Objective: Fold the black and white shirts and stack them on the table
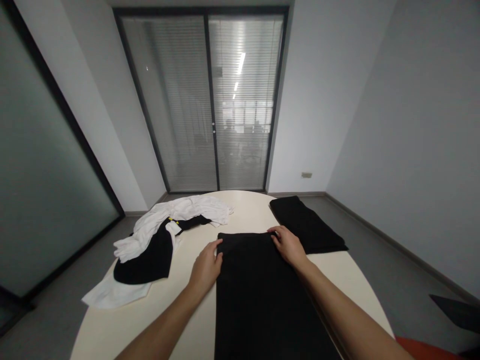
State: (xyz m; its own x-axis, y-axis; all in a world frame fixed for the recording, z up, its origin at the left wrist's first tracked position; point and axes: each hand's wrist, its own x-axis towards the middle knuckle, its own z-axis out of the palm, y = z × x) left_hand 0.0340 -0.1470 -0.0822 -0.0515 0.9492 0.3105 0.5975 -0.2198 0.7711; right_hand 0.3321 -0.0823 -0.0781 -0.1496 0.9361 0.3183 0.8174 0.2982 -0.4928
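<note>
A long black garment [258, 295] lies flat on the round cream table [187, 325], folded into a narrow strip that runs from my body to mid-table. My left hand [206, 265] rests at its far left corner, thumb and fingers pinched on the cloth's edge. My right hand [287, 245] lies on the far right corner, fingers curled down onto the fabric.
A folded black garment [307, 225] lies at the table's far right edge. A loose heap of white and black clothes [161, 240] covers the left side and hangs over the rim. Glass doors with blinds [210, 100] stand behind the table. Something red [423, 350] shows at lower right.
</note>
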